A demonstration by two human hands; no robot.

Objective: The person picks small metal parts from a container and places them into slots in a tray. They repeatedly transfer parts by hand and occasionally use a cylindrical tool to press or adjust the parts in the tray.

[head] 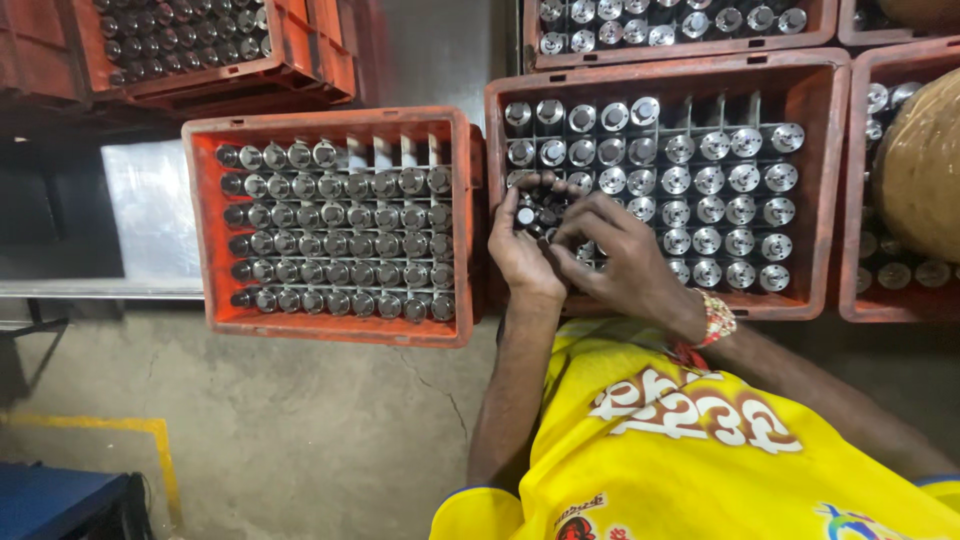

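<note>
Steel cylindrical parts (536,212) are held in both hands over the lower-left corner of the centre crate (826,190).

A small cluster of the parts is gripped in the left hand (525,255), its fingers (533,183) curled closed around them; the right hand (620,255) is laid against the same cluster, its fingers (585,215) bent onto the part ends, though whether a part is pinched there cannot be told. A beaded bracelet (716,318) is worn on the right wrist. More such parts stand upright in the crate's divider cells, with several top-row cells empty. A second red crate (200,230), nearly full, sits just to the left. The parts are judged rigid, dense and heavy for their size, with polished, likely slippery surfaces; hold is best taken around the cylindrical body, not the flat end face.
</note>
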